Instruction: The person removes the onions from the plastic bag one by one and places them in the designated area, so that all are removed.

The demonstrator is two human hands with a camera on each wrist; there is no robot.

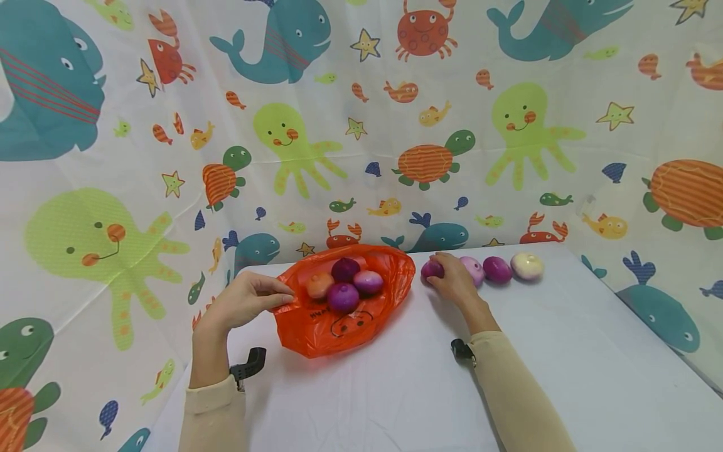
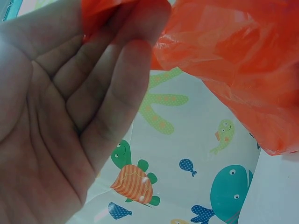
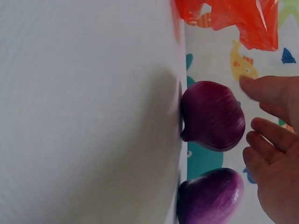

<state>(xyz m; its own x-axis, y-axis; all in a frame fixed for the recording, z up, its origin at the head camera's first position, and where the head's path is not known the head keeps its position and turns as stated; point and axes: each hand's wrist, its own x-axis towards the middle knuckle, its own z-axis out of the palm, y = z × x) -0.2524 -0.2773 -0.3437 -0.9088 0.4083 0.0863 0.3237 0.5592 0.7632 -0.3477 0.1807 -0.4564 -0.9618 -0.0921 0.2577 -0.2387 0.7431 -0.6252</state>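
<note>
Left hand [image 1: 248, 301] pinches the crinkled orange plastic bag [image 1: 344, 314] of onions; right hand [image 1: 452, 279], grip released, cups a dark purple onion [image 1: 432, 269] beside three more on the white surface [image 1: 565, 351].

Orange bag [image 1: 344, 326] with black smiley print is being shown; purple, pink and orange-tinted onions [image 1: 346, 284] are being seen inside. On white table [image 1: 565, 351], row is being shown as dark purple onion [image 1: 432, 269], pale pink, magenta, cream. Backdrop [image 1: 361, 125] is being patterned with teal whales, lime octopuses, orange-striped turtles, red crabs. Beige sleeves [image 1: 519, 389] are being worn.
</note>
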